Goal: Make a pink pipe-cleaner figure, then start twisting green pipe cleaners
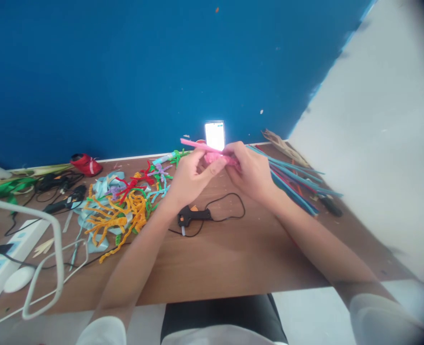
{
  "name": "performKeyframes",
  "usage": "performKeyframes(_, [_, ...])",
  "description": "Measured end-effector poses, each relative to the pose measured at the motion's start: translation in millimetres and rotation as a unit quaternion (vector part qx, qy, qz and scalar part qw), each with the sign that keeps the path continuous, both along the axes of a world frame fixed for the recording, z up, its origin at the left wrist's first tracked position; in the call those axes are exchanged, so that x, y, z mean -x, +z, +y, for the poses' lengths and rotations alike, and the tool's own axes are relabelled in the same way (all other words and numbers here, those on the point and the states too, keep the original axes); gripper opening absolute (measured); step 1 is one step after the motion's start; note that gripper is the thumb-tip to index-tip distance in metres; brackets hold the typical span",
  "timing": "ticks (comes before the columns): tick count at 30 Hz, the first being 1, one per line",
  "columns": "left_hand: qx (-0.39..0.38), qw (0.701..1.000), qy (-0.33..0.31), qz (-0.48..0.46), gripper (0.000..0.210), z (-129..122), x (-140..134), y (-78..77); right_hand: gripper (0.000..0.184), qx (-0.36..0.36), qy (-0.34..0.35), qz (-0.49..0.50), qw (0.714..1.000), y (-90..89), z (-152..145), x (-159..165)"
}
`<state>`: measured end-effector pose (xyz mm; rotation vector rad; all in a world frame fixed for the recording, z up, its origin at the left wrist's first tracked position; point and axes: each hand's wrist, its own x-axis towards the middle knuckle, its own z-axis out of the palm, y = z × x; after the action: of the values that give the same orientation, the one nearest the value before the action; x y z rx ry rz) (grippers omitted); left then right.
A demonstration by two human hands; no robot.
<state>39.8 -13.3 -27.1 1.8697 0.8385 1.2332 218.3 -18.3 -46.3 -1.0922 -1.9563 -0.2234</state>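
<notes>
Pink fuzzy material, pinched by the left hand and right hand, probably handles best with light, even fingertip pressure.

Pale whitish sleeves ending near the elbows, bare forearms, bare hands, pale shirt front

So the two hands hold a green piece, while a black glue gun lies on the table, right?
Not quite: the piece is pink, not green, as the head view shows. The left hand and right hand do hold it, and a black glue gun lies on the table.
</notes>
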Motion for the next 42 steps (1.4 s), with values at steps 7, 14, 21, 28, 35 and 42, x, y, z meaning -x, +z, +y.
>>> performKeyframes(7, [0.012,0.997,-0.015,-0.077,0.034,5,3,2.7,0.019,0.216,0.203,0.237,0.925,9.5,-10,9])
performKeyframes(14, [0.083,0.978,-0.034,-0.19,0.029,9,5,3.7,0.041,0.281,0.265,0.232,0.893,12.2,-9,7])
performKeyframes(21, [0.137,0.968,-0.056,-0.201,0.034,8,8,10.7,0.025,0.263,0.268,0.254,0.891,18.6,-12,6])
performKeyframes(28, [0.153,0.975,-0.005,-0.158,0.036,9,10,10.3,0.028,0.179,0.148,0.269,0.935,29.7,-12,-5])
performKeyframes(35, [0.188,0.977,-0.025,-0.095,0.02,8,8,7.1,0.025,0.131,0.087,0.153,0.976,35.9,-21,-8])
performKeyframes(42, [0.147,0.985,-0.08,-0.038,0.031,-1,4,5.0,0.008,0.169,0.106,0.108,0.974,31.2,-24,1])
